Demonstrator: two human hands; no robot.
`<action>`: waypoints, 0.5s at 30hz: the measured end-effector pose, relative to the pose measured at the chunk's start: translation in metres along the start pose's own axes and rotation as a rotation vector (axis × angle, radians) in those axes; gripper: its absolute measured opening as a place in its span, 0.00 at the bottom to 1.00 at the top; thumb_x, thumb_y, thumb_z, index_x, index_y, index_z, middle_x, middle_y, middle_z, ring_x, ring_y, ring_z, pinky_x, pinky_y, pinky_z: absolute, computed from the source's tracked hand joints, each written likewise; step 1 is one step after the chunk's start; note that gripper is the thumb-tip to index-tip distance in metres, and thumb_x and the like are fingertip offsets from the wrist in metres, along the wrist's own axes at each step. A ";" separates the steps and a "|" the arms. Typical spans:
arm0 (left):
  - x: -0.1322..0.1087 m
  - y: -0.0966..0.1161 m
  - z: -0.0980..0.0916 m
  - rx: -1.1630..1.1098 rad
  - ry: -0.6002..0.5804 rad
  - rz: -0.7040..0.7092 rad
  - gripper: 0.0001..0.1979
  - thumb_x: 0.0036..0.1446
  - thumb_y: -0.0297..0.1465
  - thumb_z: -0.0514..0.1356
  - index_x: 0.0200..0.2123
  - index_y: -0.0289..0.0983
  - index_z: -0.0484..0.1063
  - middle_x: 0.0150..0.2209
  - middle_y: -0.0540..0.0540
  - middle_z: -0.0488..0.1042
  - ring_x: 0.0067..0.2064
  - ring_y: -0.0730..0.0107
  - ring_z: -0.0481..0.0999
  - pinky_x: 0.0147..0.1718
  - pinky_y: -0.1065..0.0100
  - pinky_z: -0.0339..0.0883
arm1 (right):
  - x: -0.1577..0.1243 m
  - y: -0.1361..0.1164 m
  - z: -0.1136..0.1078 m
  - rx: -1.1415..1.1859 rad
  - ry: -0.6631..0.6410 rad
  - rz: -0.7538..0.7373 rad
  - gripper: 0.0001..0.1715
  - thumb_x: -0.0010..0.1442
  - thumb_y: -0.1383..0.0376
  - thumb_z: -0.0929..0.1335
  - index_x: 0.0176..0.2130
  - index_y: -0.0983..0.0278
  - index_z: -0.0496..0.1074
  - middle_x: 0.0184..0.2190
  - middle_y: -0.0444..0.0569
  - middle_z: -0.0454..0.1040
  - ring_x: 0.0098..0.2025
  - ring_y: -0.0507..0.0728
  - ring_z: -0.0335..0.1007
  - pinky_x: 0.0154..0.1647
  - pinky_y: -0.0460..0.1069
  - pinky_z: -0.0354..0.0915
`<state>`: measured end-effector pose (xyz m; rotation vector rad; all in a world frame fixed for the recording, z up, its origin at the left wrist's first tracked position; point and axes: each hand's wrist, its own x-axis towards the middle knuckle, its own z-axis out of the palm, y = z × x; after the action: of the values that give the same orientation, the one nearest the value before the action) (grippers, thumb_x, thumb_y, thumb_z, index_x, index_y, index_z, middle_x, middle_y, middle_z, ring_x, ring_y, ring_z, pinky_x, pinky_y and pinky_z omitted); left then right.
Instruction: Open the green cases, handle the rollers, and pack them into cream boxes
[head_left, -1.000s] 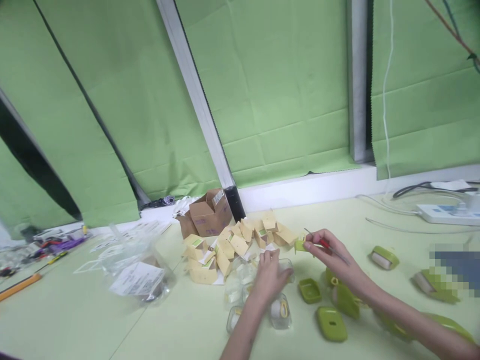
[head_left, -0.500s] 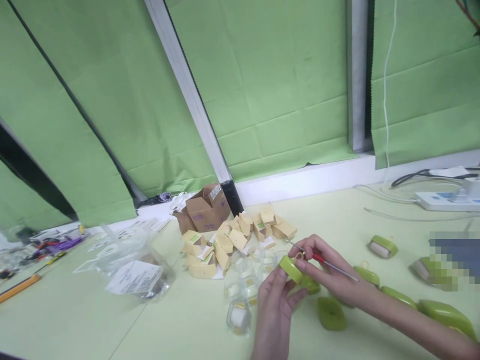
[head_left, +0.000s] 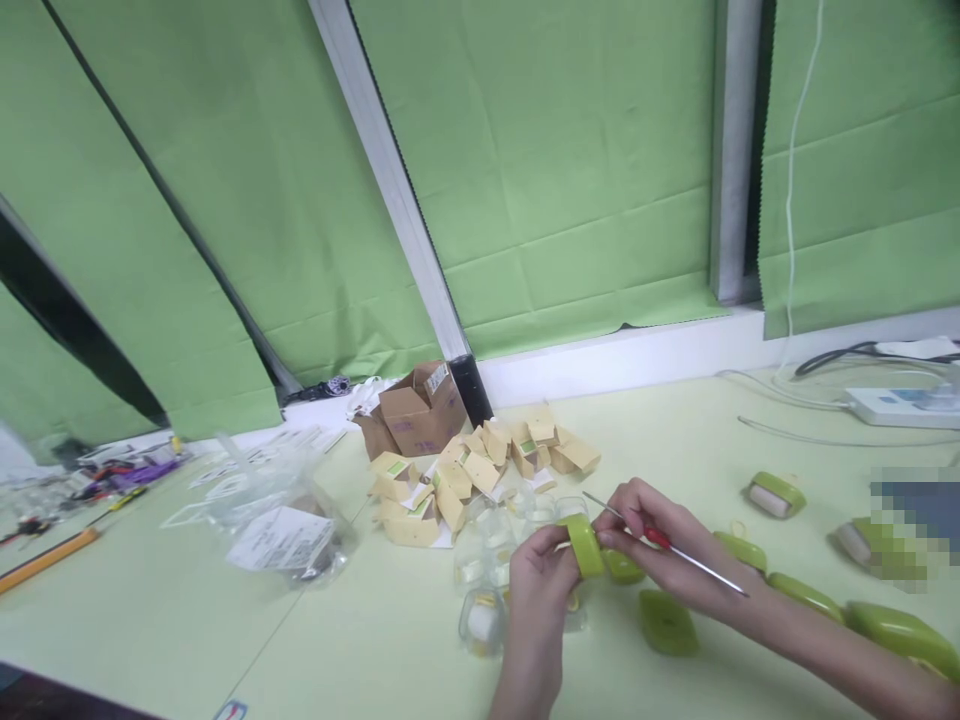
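Note:
My left hand [head_left: 538,580] is closed around a small lime-green plastic case [head_left: 586,548] and holds it tilted above the table. Between the thumb and fingers of my right hand [head_left: 652,515] lies a thin metal rod tool [head_left: 709,572] with a red middle part. Its pointed shaft sticks out to the upper left, past the case, and the other end lies across my wrist. The right fingertips are at the case's right side; whether they press on it I cannot tell. Below the hands are a green case [head_left: 624,568] and a diamond-shaped green piece [head_left: 667,622].
Clear plastic cups [head_left: 481,622] with white contents stand left of my hands, behind them folded tan cartons [head_left: 450,485] and a brown box [head_left: 424,410]. More green cases [head_left: 806,597] lie right, near a power strip [head_left: 900,405]. A plastic bag [head_left: 289,540] sits left.
The green case has turned in my left hand, and its yellow loop no longer shows. The tool has shifted slightly right with my right hand. The view has moved a little.

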<state>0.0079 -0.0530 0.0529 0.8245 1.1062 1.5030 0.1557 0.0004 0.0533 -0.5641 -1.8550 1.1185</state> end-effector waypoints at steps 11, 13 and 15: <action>-0.007 0.005 0.010 0.050 -0.076 -0.100 0.21 0.39 0.42 0.68 0.34 0.31 0.78 0.31 0.40 0.78 0.34 0.62 0.76 0.35 0.65 0.70 | -0.009 0.025 0.015 -0.046 0.240 -0.241 0.15 0.63 0.64 0.63 0.26 0.57 0.54 0.25 0.42 0.63 0.30 0.55 0.64 0.29 0.49 0.63; -0.007 0.004 0.009 0.061 -0.126 -0.137 0.22 0.40 0.43 0.68 0.34 0.31 0.78 0.30 0.40 0.78 0.33 0.60 0.77 0.33 0.64 0.71 | -0.009 0.027 0.016 -0.043 0.245 -0.280 0.16 0.63 0.65 0.63 0.25 0.58 0.55 0.25 0.42 0.63 0.29 0.54 0.63 0.29 0.49 0.63; -0.006 0.003 0.009 0.051 -0.143 -0.153 0.22 0.38 0.43 0.69 0.33 0.31 0.78 0.31 0.40 0.78 0.35 0.58 0.77 0.34 0.62 0.71 | -0.008 0.023 0.014 -0.034 0.199 -0.257 0.15 0.63 0.65 0.62 0.25 0.58 0.55 0.25 0.42 0.63 0.28 0.53 0.62 0.29 0.48 0.63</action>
<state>0.0163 -0.0567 0.0589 0.8489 1.0796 1.2747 0.1468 -0.0006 0.0271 -0.4251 -1.7197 0.8316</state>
